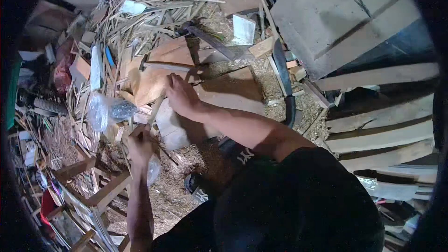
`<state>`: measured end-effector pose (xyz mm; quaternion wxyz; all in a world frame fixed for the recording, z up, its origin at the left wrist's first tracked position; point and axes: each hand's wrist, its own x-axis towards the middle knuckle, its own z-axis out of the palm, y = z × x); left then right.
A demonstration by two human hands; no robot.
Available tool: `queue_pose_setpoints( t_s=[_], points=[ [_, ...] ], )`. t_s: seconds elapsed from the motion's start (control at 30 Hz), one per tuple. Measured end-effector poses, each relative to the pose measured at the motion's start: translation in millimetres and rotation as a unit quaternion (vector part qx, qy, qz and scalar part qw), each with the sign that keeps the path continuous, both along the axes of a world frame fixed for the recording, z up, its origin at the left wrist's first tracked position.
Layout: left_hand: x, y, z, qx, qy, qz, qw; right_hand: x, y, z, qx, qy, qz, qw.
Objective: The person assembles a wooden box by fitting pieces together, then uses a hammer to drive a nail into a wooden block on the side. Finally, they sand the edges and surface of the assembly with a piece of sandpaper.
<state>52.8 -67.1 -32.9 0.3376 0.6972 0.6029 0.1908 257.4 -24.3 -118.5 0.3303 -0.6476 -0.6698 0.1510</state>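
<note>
A thin wooden strip (156,108) runs at a slant between my two hands. Its lower end is in my left hand (141,145), whose fingers are closed round it. My right hand (181,94) is closed at the upper end of the strip, above a light wooden board (149,84). Just beyond my right hand lies a hammer (165,66) on the boards. A clear plastic bag (99,112) is to the left of the strip. Under my right forearm is a wide flat board (231,91).
A long curved blade with a black handle (290,112) lies right of the boards. Scrap strips (163,11) pile up at the back. A wooden frame (109,191) stands at lower left, and long planks (382,135) are stacked at right. Sawdust covers the floor.
</note>
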Motion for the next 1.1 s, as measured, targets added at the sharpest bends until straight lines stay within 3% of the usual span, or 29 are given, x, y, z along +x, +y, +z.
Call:
queue_pose_setpoints(
  t_s=[0.07, 0.1, 0.13, 0.17, 0.23, 0.27, 0.37, 0.4, 0.47, 0.5, 0.57, 0.6, 0.67, 0.7, 0.8, 0.87, 0.93, 1.0, 1.07, 1.1],
  points=[
    [-2, 1, -10, 0.031, 0.035, 0.0, 0.999, -7, 4, -13, 0.052, -0.034, -0.085, 0.994],
    [2, 2, -12, 0.059, 0.02, -0.009, 0.998, 7, 4, -2, -0.006, 0.094, -0.029, 0.995],
    [5, 3, -12, 0.087, 0.003, -0.019, 0.996, 3, 7, -7, -0.006, 0.095, -0.024, 0.995],
    [2, -3, -7, 0.025, 0.029, 0.007, 0.999, -2, 10, -13, -0.055, 0.146, -0.085, 0.984],
    [-4, -3, -10, 0.037, 0.037, -0.011, 0.999, -6, 9, -4, -0.18, 0.239, -0.175, 0.938],
    [-6, -3, -13, 0.048, 0.045, -0.035, 0.997, -4, 7, -1, -0.18, 0.24, -0.173, 0.938],
    [-11, -4, -25, 0.053, 0.018, 0.005, 0.998, 1, 5, -2, -0.001, 0.166, -0.052, 0.985],
    [-9, -5, -20, 0.053, 0.019, 0.006, 0.998, 5, 2, 2, -0.001, 0.166, -0.051, 0.985],
    [-3, -6, -10, 0.104, 0.072, 0.001, 0.992, 13, -1, 11, 0.026, 0.002, 0.03, 0.999],
    [-1, -7, -9, 0.104, 0.073, 0.003, 0.992, 11, 0, 10, 0.026, 0.002, 0.032, 0.999],
    [4, -5, -7, 0.09, 0.093, -0.005, 0.992, 6, 2, 7, -0.152, 0.171, -0.061, 0.972],
    [5, -5, -9, 0.09, 0.095, 0.0, 0.991, 3, 3, 0, -0.152, 0.171, -0.056, 0.972],
    [5, -2, -16, 0.063, 0.118, 0.025, 0.991, -3, 6, -14, -0.003, 0.104, -0.122, 0.987],
    [8, -2, -13, 0.058, 0.113, 0.035, 0.991, 5, 2, -6, 0.049, 0.068, -0.086, 0.993],
    [-1, 2, -19, 0.071, 0.034, 0.004, 0.997, 16, 2, -6, 0.069, 0.056, -0.008, 0.996],
    [-7, 2, -35, 0.062, 0.023, 0.012, 0.998, 7, 1, -11, 0.016, 0.112, -0.023, 0.993],
    [-13, 0, -52, 0.049, 0.013, 0.019, 0.999, -6, 0, -29, -0.029, 0.115, -0.145, 0.982],
    [-16, 2, -61, -0.055, 0.007, 0.051, 0.997, 11, -6, -27, 0.033, 0.163, -0.088, 0.982],
    [-12, -1, -48, -0.008, 0.024, 0.04, 0.999, 24, -8, -16, -0.005, -0.004, 0.069, 0.998],
    [-11, -2, -42, -0.009, 0.057, 0.041, 0.997, 17, -6, -45, 0.069, 0.008, 0.044, 0.997]
  ],
)
